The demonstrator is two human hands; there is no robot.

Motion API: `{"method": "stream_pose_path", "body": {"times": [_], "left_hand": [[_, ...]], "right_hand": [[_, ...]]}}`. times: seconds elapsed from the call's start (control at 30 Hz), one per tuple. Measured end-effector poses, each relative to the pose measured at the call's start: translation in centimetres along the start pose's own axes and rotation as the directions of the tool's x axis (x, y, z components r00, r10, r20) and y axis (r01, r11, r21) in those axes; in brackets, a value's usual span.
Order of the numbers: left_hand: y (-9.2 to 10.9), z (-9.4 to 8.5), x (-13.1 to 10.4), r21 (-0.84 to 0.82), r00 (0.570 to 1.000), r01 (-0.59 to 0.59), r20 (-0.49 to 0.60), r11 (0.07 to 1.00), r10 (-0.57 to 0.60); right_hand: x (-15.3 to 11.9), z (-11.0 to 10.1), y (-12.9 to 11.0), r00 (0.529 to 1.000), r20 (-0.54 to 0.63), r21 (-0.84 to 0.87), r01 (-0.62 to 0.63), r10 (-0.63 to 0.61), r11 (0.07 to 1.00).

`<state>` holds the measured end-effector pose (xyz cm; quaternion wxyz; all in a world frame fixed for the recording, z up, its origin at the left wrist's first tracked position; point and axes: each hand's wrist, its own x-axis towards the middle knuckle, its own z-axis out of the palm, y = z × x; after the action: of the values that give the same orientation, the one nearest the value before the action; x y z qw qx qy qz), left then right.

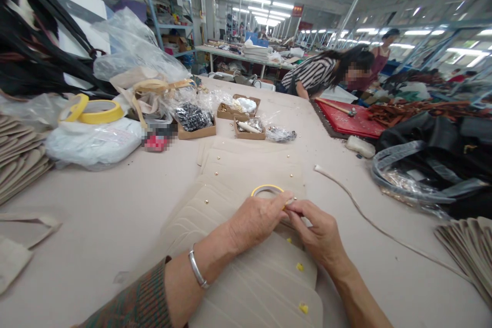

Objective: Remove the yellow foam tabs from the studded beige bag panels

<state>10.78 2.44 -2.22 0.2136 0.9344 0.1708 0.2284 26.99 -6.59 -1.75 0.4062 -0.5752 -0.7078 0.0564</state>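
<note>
A thin roll of yellow tape point(266, 188) is held in my left hand point(253, 220), just above a fanned-out stack of beige panels point(246, 282). My right hand point(317, 230) meets the left fingertips at the roll's near right edge. Its thumb and fingers pinch the tape there, and a bit of yellow shows between the hands. Small gold studs point(206, 202) sit in the upper panels along both sides. Down the right edge of the lower panels are small yellow tape pieces point(300, 266).
Open boxes of small hardware point(197, 130) stand beyond the panels. Larger yellow tape rolls point(100, 111) lie on a white bag at left. A cord point(365, 215), a hammer point(338, 106) on a red board point(348, 119) and black bags point(442, 148) are at right. A person in stripes point(319, 72) leans in across the table.
</note>
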Motion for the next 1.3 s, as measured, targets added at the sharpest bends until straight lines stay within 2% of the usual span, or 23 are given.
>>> {"method": "stream_pose_path", "body": {"times": [0.23,0.3,0.37,0.43,0.53,0.6,0.67,0.77,0.9,1.0,1.13,1.23,1.3], "left_hand": [[0.5,-0.6,0.5,-0.002,0.998,0.055,0.036,0.998,-0.055],[0.4,-0.5,0.7,0.027,0.998,0.057,0.024,0.998,-0.058],[0.4,-0.2,0.9,0.057,0.999,0.038,-0.002,0.998,-0.038],[0.5,0.1,1.0,0.082,0.999,0.016,-0.041,0.996,-0.012],[0.9,0.5,1.0,0.112,0.996,-0.015,-0.082,0.994,0.024],[1.0,0.6,0.9,0.159,0.998,-0.009,-0.061,0.987,0.019],[1.0,0.7,0.9,0.248,1.000,0.023,0.002,0.969,-0.024],[0.8,0.8,1.0,0.380,0.990,0.035,0.116,0.924,-0.085],[0.8,0.9,1.3,0.413,0.969,0.029,0.211,0.910,-0.127],[1.0,0.9,1.4,0.406,0.964,0.035,0.228,0.913,-0.138],[1.2,0.8,1.5,0.399,0.959,0.042,0.239,0.916,-0.149],[1.1,0.8,1.5,0.405,0.959,0.043,0.238,0.913,-0.151],[1.1,0.8,1.4,0.406,0.964,0.041,0.226,0.913,-0.143]], "right_hand": [[-0.2,0.6,-0.1,0.994,-0.110,-0.172,0.011,-0.030,0.985],[-0.2,0.7,-0.4,0.991,-0.132,-0.166,-0.044,0.022,0.985],[-0.1,0.8,-0.7,0.976,-0.143,-0.076,-0.176,0.164,0.981],[0.1,0.8,-0.7,0.916,-0.119,0.106,-0.372,0.383,0.922],[0.4,0.5,0.5,0.740,-0.049,0.391,-0.603,0.670,0.695],[0.5,0.1,1.9,0.639,-0.011,0.492,-0.666,0.769,0.561],[0.4,-0.4,3.3,0.590,0.030,0.514,-0.702,0.807,0.494],[0.2,-0.6,4.6,0.604,0.076,0.461,-0.727,0.793,0.510],[0.2,-0.2,4.9,0.651,0.062,0.341,-0.726,0.757,0.597],[0.6,0.2,4.5,0.680,0.032,0.182,-0.725,0.733,0.665],[1.2,0.4,4.2,0.753,-0.016,-0.054,-0.657,0.658,0.752],[1.2,0.5,4.4,0.783,-0.016,-0.140,-0.618,0.622,0.774],[1.0,0.4,4.6,0.782,-0.041,-0.156,-0.619,0.621,0.769]]}}
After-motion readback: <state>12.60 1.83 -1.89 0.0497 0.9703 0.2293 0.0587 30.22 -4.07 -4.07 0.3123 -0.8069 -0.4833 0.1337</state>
